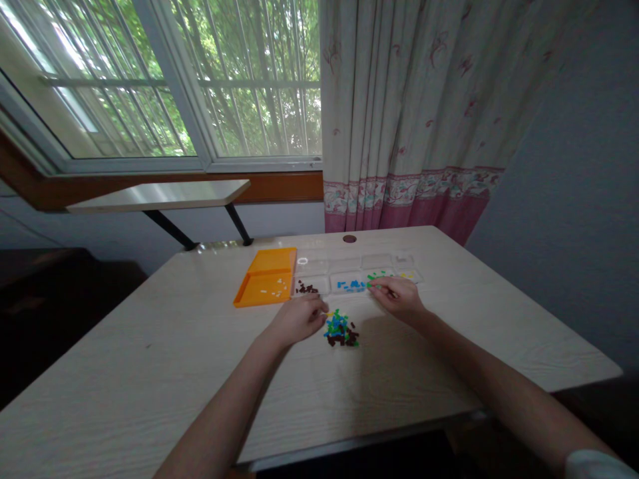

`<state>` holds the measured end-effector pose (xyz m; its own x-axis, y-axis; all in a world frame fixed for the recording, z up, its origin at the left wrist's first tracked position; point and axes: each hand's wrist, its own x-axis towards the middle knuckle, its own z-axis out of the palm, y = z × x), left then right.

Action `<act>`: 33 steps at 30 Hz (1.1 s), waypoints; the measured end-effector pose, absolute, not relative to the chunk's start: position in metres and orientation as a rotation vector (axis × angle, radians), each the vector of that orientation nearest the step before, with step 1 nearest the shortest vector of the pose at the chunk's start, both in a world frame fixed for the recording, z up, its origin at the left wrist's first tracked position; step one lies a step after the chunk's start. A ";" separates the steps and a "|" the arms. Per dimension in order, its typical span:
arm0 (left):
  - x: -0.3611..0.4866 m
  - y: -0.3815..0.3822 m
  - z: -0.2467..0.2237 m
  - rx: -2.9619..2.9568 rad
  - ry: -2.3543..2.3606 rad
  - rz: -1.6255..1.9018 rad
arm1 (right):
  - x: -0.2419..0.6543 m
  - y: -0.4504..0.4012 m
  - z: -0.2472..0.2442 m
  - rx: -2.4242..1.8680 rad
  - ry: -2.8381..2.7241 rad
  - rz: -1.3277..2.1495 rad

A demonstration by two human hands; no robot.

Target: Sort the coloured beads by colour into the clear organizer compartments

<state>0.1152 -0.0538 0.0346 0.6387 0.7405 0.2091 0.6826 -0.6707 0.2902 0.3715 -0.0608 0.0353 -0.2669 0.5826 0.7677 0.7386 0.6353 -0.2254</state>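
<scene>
- Head view: the left hand (pixel 298 319) rests on the table (pixel 150 359), fingers curled together and the tips drawn close. Whether they pinch a bead I cannot tell; a small yellowish piece shows just past the fingertips.
- Just to the right of that hand, almost touching it, lies the bead pile (pixel 341 329): a loose mix of blue, green, yellow and dark brown pieces.
- The right hand (pixel 398 296) sits further right and a little beyond the pile, fingers bunched, with the tips pinching a green bead (pixel 375 286) at the near edge of the clear tray (pixel 360 263).
- Just beyond that hand's fingertips, the tray's compartment holds green beads (pixel 377 275); a little right of them sit yellow beads (pixel 407 275).
- Left of the right hand's fingertips are blue beads (pixel 351 285) in their own compartment.
- Directly beyond the left hand lie brown beads (pixel 306 289), also in the tray.
- Beyond and left of the left hand sits the orange lid (pixel 264 279), touching the tray's end, with a few white beads (pixel 277 287) on it.
- Well beyond both hands hang a curtain (pixel 414 106) and a window (pixel 200 80).
</scene>
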 end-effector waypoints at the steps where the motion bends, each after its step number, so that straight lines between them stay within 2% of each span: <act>1: 0.115 -0.054 0.034 2.684 1.176 0.462 | 0.372 -0.061 0.035 -1.026 -1.966 -0.224; 6: 0.117 -0.054 0.034 2.709 1.168 0.471 | 0.376 -0.057 0.037 -1.056 -1.985 -0.222; 17: 0.119 -0.056 0.036 2.620 1.167 0.531 | 0.408 -0.031 0.033 -1.580 -1.879 -0.219; 23: 0.127 -0.059 0.036 2.474 1.173 0.698 | 0.380 -0.046 0.030 -1.449 -1.951 -0.038; 33: 0.144 -0.069 0.034 2.448 1.088 0.754 | 0.335 -0.072 0.019 -1.138 -2.225 0.103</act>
